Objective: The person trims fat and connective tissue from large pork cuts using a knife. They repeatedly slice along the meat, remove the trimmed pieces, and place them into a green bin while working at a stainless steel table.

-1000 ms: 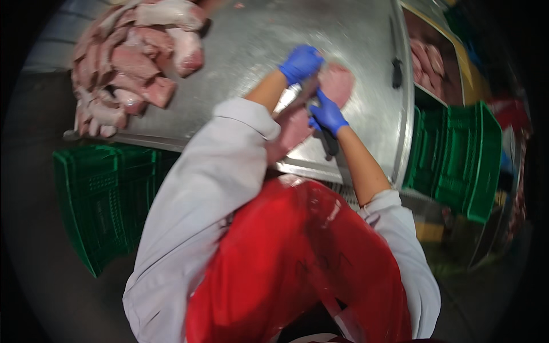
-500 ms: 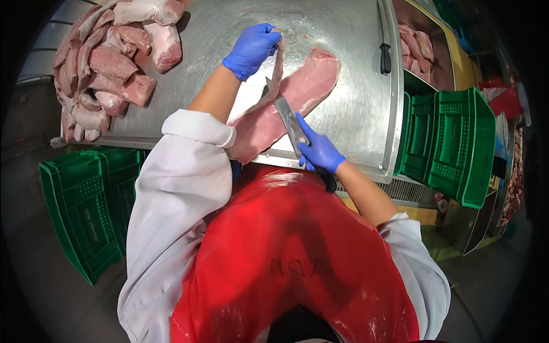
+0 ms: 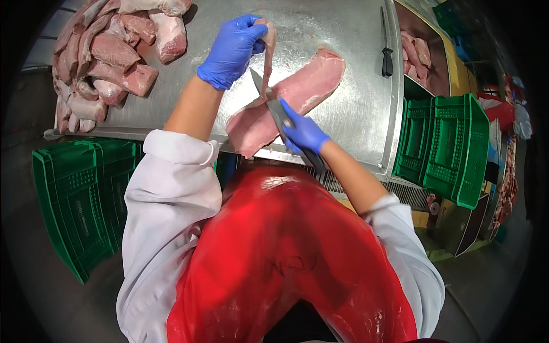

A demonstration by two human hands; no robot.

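On the metal table [image 3: 363, 114]: meat slab [image 3: 311, 83] under knife [image 3: 280, 117]

Near the front edge of the metal table, the meat slab lay slanted, its far end toward the right rim. The left hand [image 3: 231, 51], gloved in blue, was positioned above the table's middle; its fingers were clenched on the upper end of a meat strip [image 3: 269, 54]. The strip ran down from this grip to the slab. The right hand [image 3: 304, 135], also gloved, was located at the table's front edge, its fingers wrapped around the knife handle. The blade crossed the slab and passed behind the strip, with its tip on the strip's left side. Meat pieces [image 3: 114, 51] were piled on the table's left part. A black-handled second knife [image 3: 387, 62] lay along the right rim. Beyond that rim stood an open container [image 3: 440, 43] of cuts [image 3: 416, 54] and a green crate [image 3: 445, 146].
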